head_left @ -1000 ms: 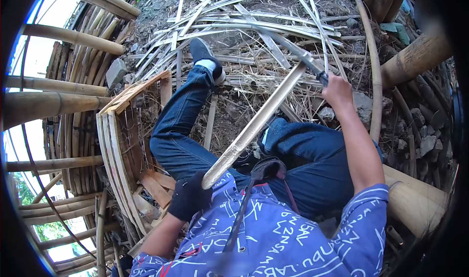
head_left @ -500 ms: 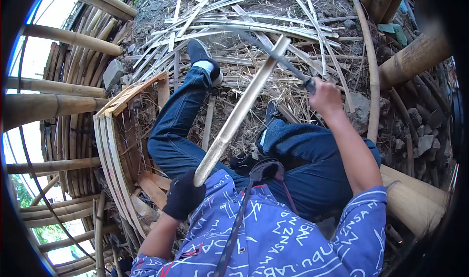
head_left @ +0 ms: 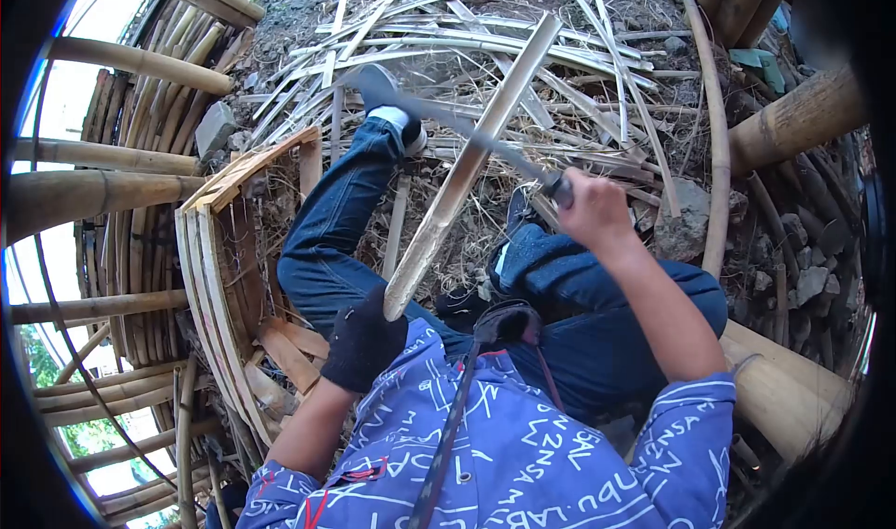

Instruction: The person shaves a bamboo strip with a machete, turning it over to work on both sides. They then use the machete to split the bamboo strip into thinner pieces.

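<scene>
A black glove covers my left hand, which is closed around the near end of a split bamboo piece. The piece slants up and away over my legs, its pale hollowed inner side facing up. Bare and closed, my right hand grips the dark handle of a machete. Its long blade, smeared by motion, crosses over the bamboo about midway along, the tip pointing toward my left shoe.
Long thin bamboo strips lie heaped on the ground ahead. At left stand a wooden frame and stacked bamboo poles. Thick bamboo poles, rocks and rubble are on the right. Shavings litter the ground between my legs.
My right hand has drawn the machete nearer and to the left, so the blade crosses lower on the bamboo. The bamboo's far end sits higher in view; my left hand has shifted slightly.
</scene>
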{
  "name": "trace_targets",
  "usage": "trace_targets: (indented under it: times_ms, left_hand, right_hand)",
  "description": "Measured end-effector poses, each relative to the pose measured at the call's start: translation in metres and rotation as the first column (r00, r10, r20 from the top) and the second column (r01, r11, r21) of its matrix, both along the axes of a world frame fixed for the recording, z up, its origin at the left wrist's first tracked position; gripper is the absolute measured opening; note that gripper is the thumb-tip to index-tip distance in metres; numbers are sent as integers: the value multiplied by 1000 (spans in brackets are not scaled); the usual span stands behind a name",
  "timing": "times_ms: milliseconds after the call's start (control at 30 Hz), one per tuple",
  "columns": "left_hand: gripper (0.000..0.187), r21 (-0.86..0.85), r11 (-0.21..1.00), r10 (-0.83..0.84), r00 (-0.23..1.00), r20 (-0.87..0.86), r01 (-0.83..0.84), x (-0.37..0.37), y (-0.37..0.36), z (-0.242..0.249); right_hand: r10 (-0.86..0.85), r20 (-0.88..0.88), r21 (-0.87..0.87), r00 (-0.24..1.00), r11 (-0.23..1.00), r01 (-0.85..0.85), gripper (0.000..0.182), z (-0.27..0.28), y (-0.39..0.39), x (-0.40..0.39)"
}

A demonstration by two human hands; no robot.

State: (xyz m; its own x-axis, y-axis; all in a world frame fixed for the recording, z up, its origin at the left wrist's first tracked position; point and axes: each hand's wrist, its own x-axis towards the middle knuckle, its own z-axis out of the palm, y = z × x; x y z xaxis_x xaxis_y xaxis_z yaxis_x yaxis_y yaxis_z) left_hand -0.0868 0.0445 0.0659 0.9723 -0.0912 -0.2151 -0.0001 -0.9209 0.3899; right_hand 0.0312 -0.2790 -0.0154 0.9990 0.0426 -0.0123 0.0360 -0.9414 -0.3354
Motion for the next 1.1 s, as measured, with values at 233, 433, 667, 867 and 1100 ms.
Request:
trace_targets:
  times_ms: [233,433,667,867,1100]
  left_hand:
    - [25,45,999,-7,995,-104,12,-5,-4,11]
    - [23,-44,997,59,998,-38,-60,4,-4,16]
    - [20,67,996,-50,998,-32,52,-15,10,7]
    - [22,13,999,31,997,-65,-31,3,-11,13]
    - [21,72,997,-28,993,-115,36,-16,-1,8]
  right_hand:
    - [-108,73,-142,991,983,117,11,-20,-38,30]
    - [155,192,4,969,987,-159,14,1,-7,-1]
    - [-103,43,-122,994,987,107,12,-17,-38,21]
    - [239,60,-8,969,971,-239,13,1,3,-11]
    - [-236,-15,-80,972,969,234,17,-30,-61,31]
